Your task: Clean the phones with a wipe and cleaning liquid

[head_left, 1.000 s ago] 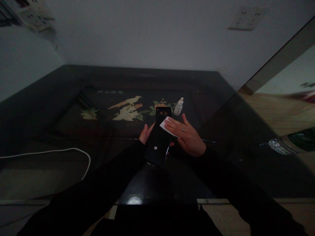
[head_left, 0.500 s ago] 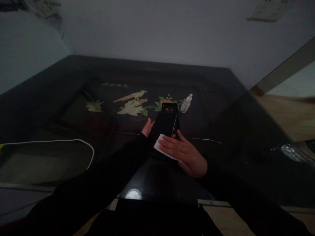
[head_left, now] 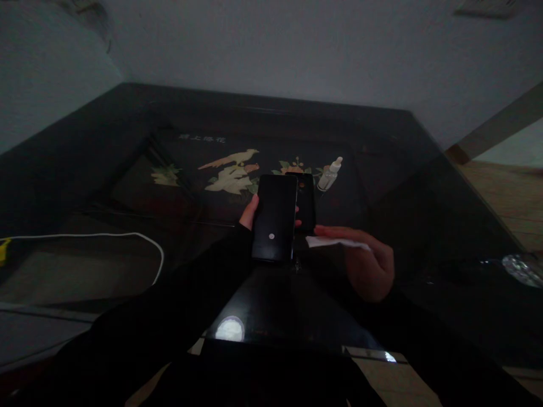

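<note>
My left hand (head_left: 249, 212) grips a black phone (head_left: 275, 217), back side towards me, held upright above the dark glass table (head_left: 127, 141). A faint reflection of the phone shows on the glass just behind it. My right hand (head_left: 365, 261) is off to the right of the phone and pinches a small white wipe (head_left: 335, 242), lifted clear of the phone. A small clear dropper bottle (head_left: 330, 174) stands on the table beyond the phone.
A white cable (head_left: 106, 237) loops across the table at the left, with a yellow bit (head_left: 3, 250) at the frame edge. A crumpled clear wrapper (head_left: 521, 270) lies at the far right. A wall runs behind the table.
My right hand slid the wipe down the phone's back, then pulled away to the right with it. My left hand turned the phone more upright.
</note>
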The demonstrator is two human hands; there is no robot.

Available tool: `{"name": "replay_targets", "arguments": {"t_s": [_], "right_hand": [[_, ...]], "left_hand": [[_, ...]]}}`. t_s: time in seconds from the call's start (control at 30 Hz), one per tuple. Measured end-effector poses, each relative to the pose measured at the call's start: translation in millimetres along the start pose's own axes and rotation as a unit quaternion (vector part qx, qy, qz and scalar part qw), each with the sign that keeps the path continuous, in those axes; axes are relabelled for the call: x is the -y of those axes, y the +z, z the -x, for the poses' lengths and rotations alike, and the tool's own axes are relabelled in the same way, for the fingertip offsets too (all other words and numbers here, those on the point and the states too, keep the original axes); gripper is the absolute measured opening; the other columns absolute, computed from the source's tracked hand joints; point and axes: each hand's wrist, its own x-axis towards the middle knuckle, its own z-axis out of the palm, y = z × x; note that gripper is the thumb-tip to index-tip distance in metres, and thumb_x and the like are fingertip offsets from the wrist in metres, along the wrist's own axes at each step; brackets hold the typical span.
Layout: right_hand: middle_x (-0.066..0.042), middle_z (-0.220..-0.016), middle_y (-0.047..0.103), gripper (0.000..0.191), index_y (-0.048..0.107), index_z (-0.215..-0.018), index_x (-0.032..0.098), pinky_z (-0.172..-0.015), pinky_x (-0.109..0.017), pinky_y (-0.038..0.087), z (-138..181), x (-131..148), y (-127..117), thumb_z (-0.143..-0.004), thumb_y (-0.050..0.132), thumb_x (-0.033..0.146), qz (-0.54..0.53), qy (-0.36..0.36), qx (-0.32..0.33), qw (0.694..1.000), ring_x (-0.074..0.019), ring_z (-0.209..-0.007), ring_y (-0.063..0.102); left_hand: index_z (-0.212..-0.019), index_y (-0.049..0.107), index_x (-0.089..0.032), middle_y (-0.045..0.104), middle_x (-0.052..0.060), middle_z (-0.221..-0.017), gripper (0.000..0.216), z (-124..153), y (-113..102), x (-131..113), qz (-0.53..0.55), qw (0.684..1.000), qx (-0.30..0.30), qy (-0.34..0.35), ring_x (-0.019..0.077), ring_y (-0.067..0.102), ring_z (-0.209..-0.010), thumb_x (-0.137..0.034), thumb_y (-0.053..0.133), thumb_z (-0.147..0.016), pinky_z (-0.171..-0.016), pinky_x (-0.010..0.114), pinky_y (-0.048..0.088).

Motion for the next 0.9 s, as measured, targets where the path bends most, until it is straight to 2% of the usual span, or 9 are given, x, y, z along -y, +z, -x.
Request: {"name": "replay_targets", "arguments": {"t_s": [0.07,0.13,0.23,0.3,0.4,0.47,0.6,0.73,0.9], "right_hand": [[-0.003,-0.096,0.069,0.027,0.066,-0.095,0.022,-0.080,-0.039,0.051,-4.8,-7.7,-0.7,-0.083,0.041,0.019,-0.034,0.086,-0.083,0.992,-0.0197,-0.090,0.064],[-0.003,-0.093,0.070,0.026,0.065,-0.096,0.021,-0.074,-0.037,0.053,-8.0,-12.6,2.3,-0.082,0.044,0.018,-0.057,0.131,-0.112,0.983,-0.0193,-0.087,0.065],[-0.005,-0.097,0.069,0.026,0.063,-0.101,0.020,-0.070,-0.036,0.055,-8.5,-11.6,8.0,-0.084,0.044,0.020,-0.056,0.140,-0.119,0.981,-0.0198,-0.090,0.064],[-0.004,-0.101,0.067,0.027,0.062,-0.104,0.021,-0.077,-0.039,0.053,-6.1,-5.8,10.1,-0.086,0.042,0.020,-0.029,0.119,-0.107,0.987,-0.0198,-0.094,0.063],[-0.004,-0.108,0.065,0.029,0.061,-0.107,0.022,-0.089,-0.040,0.048,-1.9,5.5,10.1,-0.086,0.041,0.019,0.084,0.067,-0.038,0.994,-0.0201,-0.102,0.059],[-0.004,-0.112,0.063,0.033,0.059,-0.111,0.023,-0.090,-0.040,0.046,-0.5,10.6,9.4,-0.084,0.041,0.017,0.153,-0.004,0.021,0.988,-0.0213,-0.105,0.057],[-0.007,-0.124,0.055,0.048,0.046,-0.127,0.023,-0.091,-0.046,0.045,-0.9,9.4,10.4,-0.080,0.045,0.014,0.238,-0.159,0.113,0.952,-0.0251,-0.114,0.050],[-0.006,-0.132,0.047,0.057,0.037,-0.133,0.022,-0.093,-0.046,0.044,-1.5,0.8,10.4,-0.079,0.045,0.008,0.321,-0.201,0.189,0.906,-0.0237,-0.120,0.042],[-0.010,-0.130,0.049,0.050,0.041,-0.130,0.012,-0.092,-0.043,0.045,-0.2,-7.3,6.4,-0.080,0.042,0.011,0.298,-0.248,0.257,0.885,-0.0234,-0.122,0.040]], "left_hand": [[-0.133,0.034,-0.007,0.064,0.016,-0.106,0.069,1.3,1.5,0.1,-0.003,1.000,-0.006,0.000,0.0262,0.063,-0.088,-0.056,0.020,-0.086,-0.077,0.042,0.047],[-0.132,0.036,-0.009,0.064,0.015,-0.106,0.067,3.1,3.9,0.6,-0.004,1.000,-0.006,0.008,0.0264,0.063,-0.088,-0.054,0.021,-0.086,-0.076,0.042,0.048],[-0.130,0.039,-0.009,0.064,0.014,-0.106,0.065,5.9,7.2,2.3,-0.006,1.000,-0.011,0.019,0.0258,0.063,-0.087,-0.054,0.024,-0.086,-0.076,0.041,0.048],[-0.130,0.039,-0.008,0.064,0.015,-0.106,0.066,6.9,8.4,4.0,-0.017,0.999,-0.026,0.026,0.0251,0.064,-0.086,-0.054,0.026,-0.085,-0.078,0.040,0.048],[-0.133,0.035,-0.008,0.064,0.015,-0.106,0.064,6.2,8.6,5.7,-0.039,0.996,-0.062,0.052,0.0256,0.063,-0.090,-0.051,0.032,-0.085,-0.085,0.041,0.044],[-0.134,0.034,-0.009,0.064,0.016,-0.106,0.065,4.3,8.2,5.9,-0.045,0.993,-0.083,0.071,0.0266,0.061,-0.096,-0.050,0.038,-0.083,-0.090,0.042,0.041],[-0.134,0.033,-0.010,0.065,0.015,-0.105,0.067,2.3,8.4,5.2,-0.030,0.989,-0.115,0.088,0.0267,0.059,-0.102,-0.048,0.044,-0.080,-0.094,0.041,0.038],[-0.134,0.033,-0.009,0.066,0.015,-0.103,0.065,6.4,12.0,6.1,-0.025,0.991,-0.108,0.081,0.0267,0.061,-0.096,-0.048,0.041,-0.082,-0.090,0.041,0.041],[-0.130,0.038,-0.006,0.067,0.013,-0.096,0.061,8.2,13.2,7.6,-0.009,0.996,-0.074,0.045,0.0247,0.065,-0.084,-0.049,0.027,-0.087,-0.084,0.040,0.046]]}}
